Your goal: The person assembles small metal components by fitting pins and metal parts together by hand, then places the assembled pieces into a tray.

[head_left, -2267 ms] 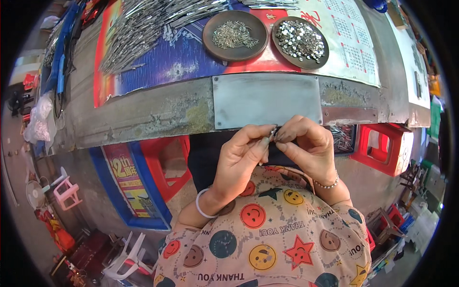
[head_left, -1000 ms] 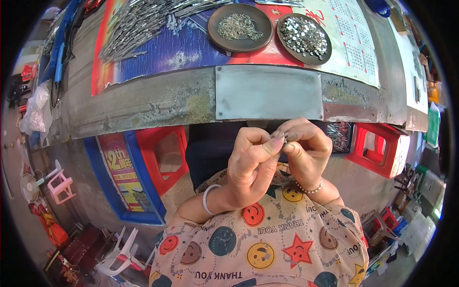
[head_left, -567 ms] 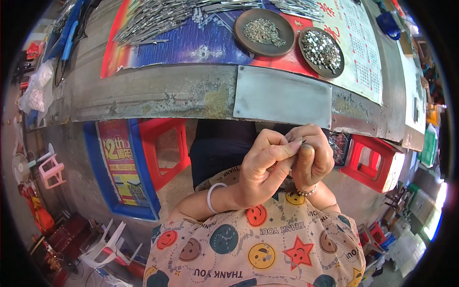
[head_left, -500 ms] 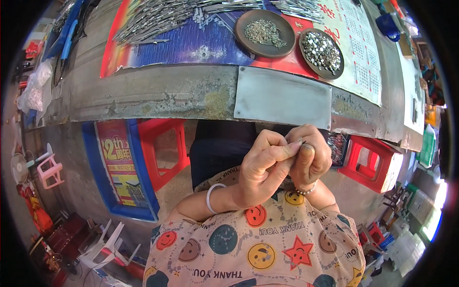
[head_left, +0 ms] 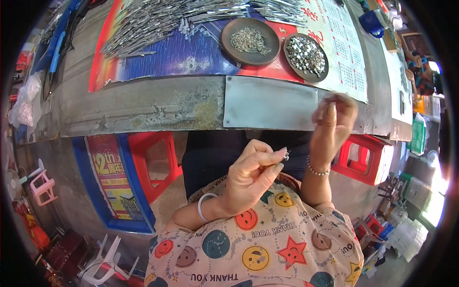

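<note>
Between the thumb and forefinger of my left hand [head_left: 253, 177], low in front of my chest, is a small shiny metal piece [head_left: 286, 156] whose exact kind I cannot make out. My right hand [head_left: 335, 119] is raised over the table's near edge at the right, its thumb pointing up and its other fingers smeared by motion. Nearest to it stands a dark round dish [head_left: 313, 77] of small, shiny, flat metal bits [head_left: 306, 53]. Left of that, a larger brown dish [head_left: 256, 59] holds thin, short metal pins [head_left: 247, 39].
Long thin metal parts [head_left: 148, 28] lie heaped on a colourful printed sheet [head_left: 201, 62]. A pale metal plate [head_left: 270, 105] is fixed along the grey table's edge [head_left: 143, 107]. Red stools [head_left: 152, 165] and a blue-framed board [head_left: 112, 179] stand below. A blue mug [head_left: 372, 24] is far right.
My hands were together at the small piece. Now the right has let go and moved up and right toward the table, while the left keeps its pinch. The view has shifted slightly.
</note>
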`<state>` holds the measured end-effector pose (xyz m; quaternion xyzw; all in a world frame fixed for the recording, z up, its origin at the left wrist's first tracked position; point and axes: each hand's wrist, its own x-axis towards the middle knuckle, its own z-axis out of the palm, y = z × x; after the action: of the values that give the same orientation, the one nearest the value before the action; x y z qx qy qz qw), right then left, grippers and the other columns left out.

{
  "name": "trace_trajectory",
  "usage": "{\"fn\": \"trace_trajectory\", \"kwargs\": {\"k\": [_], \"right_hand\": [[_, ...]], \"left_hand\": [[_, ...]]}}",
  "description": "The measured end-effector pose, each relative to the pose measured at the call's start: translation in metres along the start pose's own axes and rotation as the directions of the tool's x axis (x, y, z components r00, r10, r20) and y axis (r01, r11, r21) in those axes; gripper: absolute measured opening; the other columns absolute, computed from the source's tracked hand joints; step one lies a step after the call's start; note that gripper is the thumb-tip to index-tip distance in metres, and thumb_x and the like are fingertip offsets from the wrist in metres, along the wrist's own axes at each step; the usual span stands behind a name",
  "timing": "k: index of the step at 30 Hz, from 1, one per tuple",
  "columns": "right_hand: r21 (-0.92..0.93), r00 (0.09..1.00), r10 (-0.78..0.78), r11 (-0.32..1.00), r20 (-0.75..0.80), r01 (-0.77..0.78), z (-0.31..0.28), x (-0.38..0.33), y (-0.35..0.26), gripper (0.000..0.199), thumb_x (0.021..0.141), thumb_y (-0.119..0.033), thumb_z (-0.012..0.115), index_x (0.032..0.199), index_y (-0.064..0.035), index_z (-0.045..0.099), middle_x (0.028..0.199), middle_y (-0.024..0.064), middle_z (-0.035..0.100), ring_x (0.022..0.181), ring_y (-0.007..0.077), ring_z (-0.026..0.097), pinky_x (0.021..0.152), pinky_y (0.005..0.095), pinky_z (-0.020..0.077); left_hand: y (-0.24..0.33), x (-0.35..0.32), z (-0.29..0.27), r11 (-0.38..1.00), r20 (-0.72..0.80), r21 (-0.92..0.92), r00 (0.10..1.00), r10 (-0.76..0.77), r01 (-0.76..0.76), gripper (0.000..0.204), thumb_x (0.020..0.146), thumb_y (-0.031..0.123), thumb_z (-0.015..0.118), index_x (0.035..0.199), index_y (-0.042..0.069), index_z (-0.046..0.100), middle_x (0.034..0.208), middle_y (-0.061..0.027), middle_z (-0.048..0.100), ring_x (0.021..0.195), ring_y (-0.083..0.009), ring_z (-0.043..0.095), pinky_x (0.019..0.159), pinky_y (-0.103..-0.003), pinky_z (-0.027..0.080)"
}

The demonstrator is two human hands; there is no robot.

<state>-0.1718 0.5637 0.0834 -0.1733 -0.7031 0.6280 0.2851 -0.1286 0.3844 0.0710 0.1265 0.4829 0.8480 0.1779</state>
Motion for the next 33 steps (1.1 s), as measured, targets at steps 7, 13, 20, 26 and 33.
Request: {"fn": "trace_trajectory", "kwargs": {"k": [7, 13, 20, 26, 33], "right_hand": [[-0.162, 0.99, -0.057, 0.984, 0.13, 0.078, 0.014, -0.012, 0.002, 0.061, 0.064, 0.001, 0.072, 0.115, -0.0027, 0.039, 0.091, 0.004, 0.044, 0.063, 0.0071, 0.04, 0.053, 0.0196, 0.0347], [-0.04, 0.982, -0.077, 0.996, 0.172, 0.085, 0.014, -0.022, 0.011, 0.068, 0.064, -0.01, 0.081, 0.116, -0.0032, 0.038, 0.094, 0.0052, 0.045, 0.059, 0.0061, 0.038, 0.05, 0.0189, 0.0313], [0.185, 0.891, -0.302, 0.95, 0.34, 0.251, 0.006, -0.035, -0.002, 0.066, 0.064, -0.013, 0.083, 0.113, -0.0049, 0.04, 0.087, 0.0038, 0.043, 0.058, 0.0053, 0.036, 0.049, 0.0209, 0.0314], [0.081, 0.97, -0.147, 0.988, 0.195, 0.133, -0.006, -0.017, 0.009, 0.068, 0.065, -0.007, 0.082, 0.117, -0.0051, 0.038, 0.104, 0.0069, 0.047, 0.062, 0.0051, 0.037, 0.051, 0.0173, 0.0323], [-0.09, 0.948, -0.154, 0.979, 0.277, 0.185, -0.051, -0.003, 0.023, 0.03, 0.08, -0.001, 0.07, 0.103, -0.0004, 0.05, 0.107, 0.0063, 0.049, 0.068, 0.0048, 0.046, 0.059, 0.018, 0.0406]], "left_hand": [[-0.005, 0.002, 0.001, 0.955, -0.065, -0.271, 0.988, -0.14, 0.118, 0.025, 0.088, -0.013, 0.053, 0.112, -0.005, 0.055, 0.107, -0.0038, 0.044, 0.087, -0.0053, 0.051, 0.076, -0.019, 0.043], [-0.004, 0.001, 0.002, 0.945, -0.122, -0.321, 0.987, -0.102, 0.058, 0.028, 0.087, -0.014, 0.052, 0.112, 0.0, 0.054, 0.104, -0.006, 0.046, 0.074, -0.0045, 0.048, 0.059, -0.019, 0.041], [-0.009, 0.004, 0.001, 0.918, -0.122, -0.379, 0.977, -0.175, 0.117, 0.026, 0.086, -0.013, 0.053, 0.106, 0.004, 0.056, 0.104, -0.0054, 0.05, 0.073, -0.0051, 0.047, 0.058, -0.019, 0.04], [-0.001, 0.01, -0.003, 0.716, 0.011, -0.611, 0.908, -0.419, 0.338, 0.02, 0.091, -0.006, 0.051, 0.104, 0.007, 0.058, 0.1, -0.0021, 0.053, 0.058, -0.0075, 0.041, 0.05, -0.021, 0.033], [0.005, 0.02, -0.01, 0.587, 0.124, -0.681, 0.859, -0.497, 0.438, 0.015, 0.093, 0.003, 0.053, 0.106, 0.009, 0.056, 0.101, -0.0048, 0.06, 0.06, -0.0077, 0.044, 0.051, -0.021, 0.033]]}}
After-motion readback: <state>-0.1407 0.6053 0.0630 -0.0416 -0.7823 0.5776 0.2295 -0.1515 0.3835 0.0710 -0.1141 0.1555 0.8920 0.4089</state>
